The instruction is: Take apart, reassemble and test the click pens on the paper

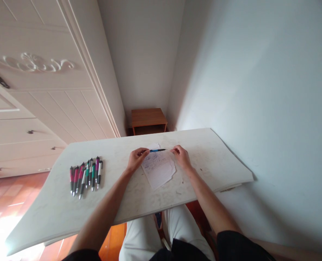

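Note:
My left hand [137,158] is closed in a pinch on one end of a blue and black pen [157,150], which lies level above the paper. At the pen's other end my right hand [181,156] has its thumb and fingers pressed together, a short gap from the dark end of the barrel. Something thin and pale seems to span that gap, but it is too small to name. Beneath both hands is a torn-edged sheet of paper [159,174] covered in dark scribbles at its upper part.
Several pens [86,177] in pink, green, purple and white lie in a group on the left of the white table [128,203]. A wall [272,108] borders the table's right side. Beyond it are a small wooden stand [148,116] and a white cabinet [54,90].

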Demonstrator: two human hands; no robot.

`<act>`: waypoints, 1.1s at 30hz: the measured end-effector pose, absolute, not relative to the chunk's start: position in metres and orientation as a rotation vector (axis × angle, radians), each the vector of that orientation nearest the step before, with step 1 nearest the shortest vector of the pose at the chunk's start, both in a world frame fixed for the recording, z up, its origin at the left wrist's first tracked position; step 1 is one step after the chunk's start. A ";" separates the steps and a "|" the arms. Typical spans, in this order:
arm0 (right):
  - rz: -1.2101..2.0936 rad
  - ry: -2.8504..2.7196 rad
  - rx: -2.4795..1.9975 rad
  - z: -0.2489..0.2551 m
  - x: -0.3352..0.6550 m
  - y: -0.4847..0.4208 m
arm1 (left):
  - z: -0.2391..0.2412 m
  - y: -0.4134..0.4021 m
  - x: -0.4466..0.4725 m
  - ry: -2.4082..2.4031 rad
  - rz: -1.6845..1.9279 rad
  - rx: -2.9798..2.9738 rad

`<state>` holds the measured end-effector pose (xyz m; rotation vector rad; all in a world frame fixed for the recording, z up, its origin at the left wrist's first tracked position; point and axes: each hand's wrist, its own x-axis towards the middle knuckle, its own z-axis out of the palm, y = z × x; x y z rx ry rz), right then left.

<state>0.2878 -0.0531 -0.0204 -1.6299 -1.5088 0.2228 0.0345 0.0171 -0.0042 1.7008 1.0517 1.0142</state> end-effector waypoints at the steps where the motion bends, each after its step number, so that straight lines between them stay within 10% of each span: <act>1: 0.288 -1.471 -1.603 -0.020 0.287 -0.054 | -0.004 0.017 0.035 1.051 1.011 1.694; 33: 0.600 -1.335 -1.414 -0.017 0.283 -0.058 | -0.006 0.017 0.035 1.005 0.985 1.694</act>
